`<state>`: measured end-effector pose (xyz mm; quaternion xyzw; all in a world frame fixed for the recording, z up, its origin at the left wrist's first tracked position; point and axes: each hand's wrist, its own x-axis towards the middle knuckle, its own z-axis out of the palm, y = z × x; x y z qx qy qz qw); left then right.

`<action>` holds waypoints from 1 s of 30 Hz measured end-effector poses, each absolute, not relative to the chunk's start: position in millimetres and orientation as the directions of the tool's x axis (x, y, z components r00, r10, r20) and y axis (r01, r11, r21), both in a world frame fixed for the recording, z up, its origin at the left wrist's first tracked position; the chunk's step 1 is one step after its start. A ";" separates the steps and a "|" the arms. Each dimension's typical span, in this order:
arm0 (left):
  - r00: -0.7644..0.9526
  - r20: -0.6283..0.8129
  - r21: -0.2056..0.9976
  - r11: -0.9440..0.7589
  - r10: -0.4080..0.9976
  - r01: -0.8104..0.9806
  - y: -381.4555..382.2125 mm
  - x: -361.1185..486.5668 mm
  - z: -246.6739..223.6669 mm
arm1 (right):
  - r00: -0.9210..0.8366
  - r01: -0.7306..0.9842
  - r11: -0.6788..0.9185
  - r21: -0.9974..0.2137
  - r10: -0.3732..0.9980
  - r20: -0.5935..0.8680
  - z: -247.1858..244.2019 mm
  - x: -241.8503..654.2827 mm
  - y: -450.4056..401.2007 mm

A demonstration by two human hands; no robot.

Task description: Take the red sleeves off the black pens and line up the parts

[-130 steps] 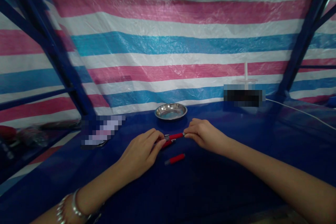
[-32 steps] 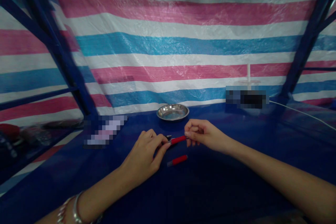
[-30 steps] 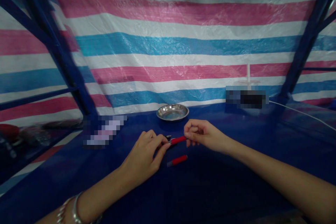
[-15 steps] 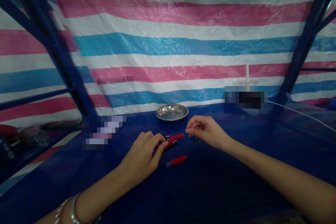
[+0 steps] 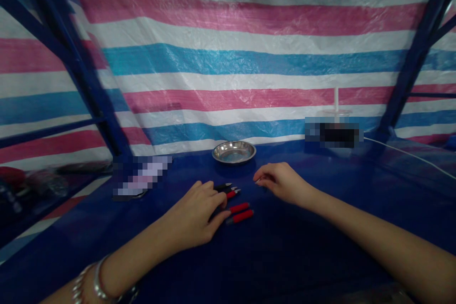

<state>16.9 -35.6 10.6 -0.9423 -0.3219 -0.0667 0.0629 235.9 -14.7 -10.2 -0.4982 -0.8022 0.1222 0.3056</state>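
On the blue table, my left hand (image 5: pixel 203 211) has its thumb and index finger at the left end of a red pen part (image 5: pixel 239 208). Just in front of it lies a second red pen part (image 5: pixel 243 216), roughly parallel. Beyond the fingers are the silver-tipped ends of a black pen piece (image 5: pixel 223 185) and a red one (image 5: pixel 233 193), partly covered by my left hand. My right hand (image 5: pixel 276 180) is to the right with fingertips pinched together on something small that I cannot make out.
A round metal dish (image 5: pixel 234 153) sits at the back of the table (image 5: pixel 302 256). A blurred flat object (image 5: pixel 142 178) lies at the left. At the back right stands a blurred cup with a straw (image 5: pixel 336 99), near a white cable (image 5: pixel 409 151).
My left hand has brought one red pen part down beside the other on the table. The fingers of my right hand have curled lower.
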 end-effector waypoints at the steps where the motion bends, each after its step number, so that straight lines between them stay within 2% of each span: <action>1: 0.780 0.168 -0.076 -0.781 0.602 0.619 -35.3 17.2 10.9 | -0.335 0.743 0.483 -0.462 0.867 0.369 -9.9 236.1 -15.2; 6: 0.716 0.252 -0.161 -0.701 0.651 0.695 -29.9 16.0 11.0 | -0.466 0.763 0.586 -0.272 0.791 0.397 -15.6 241.0 -10.3; 10: 0.703 0.230 -0.274 -0.648 0.673 0.710 -25.9 11.5 11.7 | -0.512 0.765 0.611 -0.201 0.768 0.384 -22.3 244.2 -5.7; 22: 0.710 0.164 -0.316 -0.645 0.685 0.696 -25.6 14.0 8.6 | -0.460 0.787 0.565 -0.246 0.804 0.376 -25.5 243.0 -10.4; 30: 0.742 0.296 -0.296 -0.680 0.602 0.670 -32.1 15.9 9.4 | -0.455 0.706 0.621 -0.341 0.766 0.454 -13.8 235.0 -16.1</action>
